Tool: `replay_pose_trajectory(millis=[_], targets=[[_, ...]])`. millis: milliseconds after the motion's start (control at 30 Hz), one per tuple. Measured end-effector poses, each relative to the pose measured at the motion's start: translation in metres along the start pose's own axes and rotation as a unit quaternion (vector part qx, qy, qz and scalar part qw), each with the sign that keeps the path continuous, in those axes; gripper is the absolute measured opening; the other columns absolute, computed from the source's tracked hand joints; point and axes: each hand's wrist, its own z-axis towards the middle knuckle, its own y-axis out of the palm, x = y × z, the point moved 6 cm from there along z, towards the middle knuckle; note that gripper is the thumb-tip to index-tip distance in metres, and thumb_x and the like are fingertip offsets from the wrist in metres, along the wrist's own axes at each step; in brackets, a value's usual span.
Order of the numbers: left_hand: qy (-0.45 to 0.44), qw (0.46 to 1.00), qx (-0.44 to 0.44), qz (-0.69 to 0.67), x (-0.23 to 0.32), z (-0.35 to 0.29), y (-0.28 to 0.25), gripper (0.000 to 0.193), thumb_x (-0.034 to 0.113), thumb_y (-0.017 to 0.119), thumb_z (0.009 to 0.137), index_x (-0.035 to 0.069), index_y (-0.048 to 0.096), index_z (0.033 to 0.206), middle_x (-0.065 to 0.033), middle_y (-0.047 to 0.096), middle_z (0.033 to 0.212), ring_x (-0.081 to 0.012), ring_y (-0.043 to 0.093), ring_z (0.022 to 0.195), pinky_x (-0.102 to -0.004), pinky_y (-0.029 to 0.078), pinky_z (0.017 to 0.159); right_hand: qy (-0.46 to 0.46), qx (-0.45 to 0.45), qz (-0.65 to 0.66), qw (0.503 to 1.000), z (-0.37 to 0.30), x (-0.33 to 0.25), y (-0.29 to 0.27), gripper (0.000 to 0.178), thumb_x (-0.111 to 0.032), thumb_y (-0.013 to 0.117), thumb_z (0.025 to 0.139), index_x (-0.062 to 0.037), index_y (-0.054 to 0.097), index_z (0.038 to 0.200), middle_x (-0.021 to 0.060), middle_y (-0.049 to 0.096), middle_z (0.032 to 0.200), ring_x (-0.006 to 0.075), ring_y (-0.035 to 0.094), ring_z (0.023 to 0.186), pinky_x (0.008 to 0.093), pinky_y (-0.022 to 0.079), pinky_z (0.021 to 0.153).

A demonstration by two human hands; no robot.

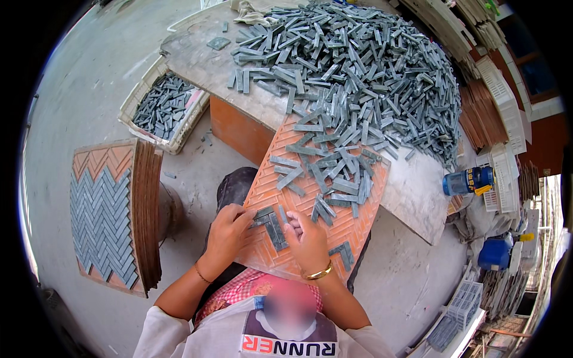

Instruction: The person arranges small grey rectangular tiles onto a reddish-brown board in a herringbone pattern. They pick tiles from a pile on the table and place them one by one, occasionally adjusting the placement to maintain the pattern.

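- Across the far side of the table (197,62), we see a large heap of gray-green strips (358,77), unplaced.
- Near us, the orange grooved board (346,231) looks barely begun: a few laid strips (276,232), many grooves bare.
- At left, the patterned board (104,158) is mostly covered, its far end bare.
- Our right hand (307,238) seems to pinch a narrow strip (282,213).
- Our left hand (230,230) bends beside laid strips; we cannot tell its grip.

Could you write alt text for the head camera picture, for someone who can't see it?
A person's left hand and right hand work at slim grey strips on a grooved orange board, some set at right angles. Beyond lies a table heaped with loose strips; at left, a stack of boards bears a grey herringbone.
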Motion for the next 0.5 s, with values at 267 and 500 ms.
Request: replay_pose_trajectory(millis=[267, 500], targets=[[-0.026, 0.999, 0.013, -0.031, -0.003, 0.003, -0.001, 0.028, -0.003, 0.064, 0.069, 0.004, 0.065, 0.097, -0.0109, 0.055, 0.084, -0.028, 0.055, 0.076, -0.0357, 0.046, 0.066, -0.079, 0.0, -0.132, 0.988, 0.008, -0.011, 0.0, 0.022, -0.005, 0.061, 0.08, -0.0021, 0.06, 0.102, 0.0136, 0.064, 0.084, 0.0279, 0.062, 0.068, 0.0343, 0.048, 0.059], [-0.037, 0.999, 0.004, -0.04, -0.011, -0.003, -0.005, 0.029, -0.003, 0.065, 0.069, 0.006, 0.064, 0.096, -0.01, 0.055, 0.084, -0.0293, 0.055, 0.08, -0.0365, 0.046, 0.069, -0.05, -0.048, -0.195, 0.978, 0.007, -0.016, 0.006, 0.022, -0.009, 0.064, 0.079, -0.005, 0.059, 0.1, 0.014, 0.063, 0.085, 0.0327, 0.06, 0.074, 0.0377, 0.048, 0.062]])
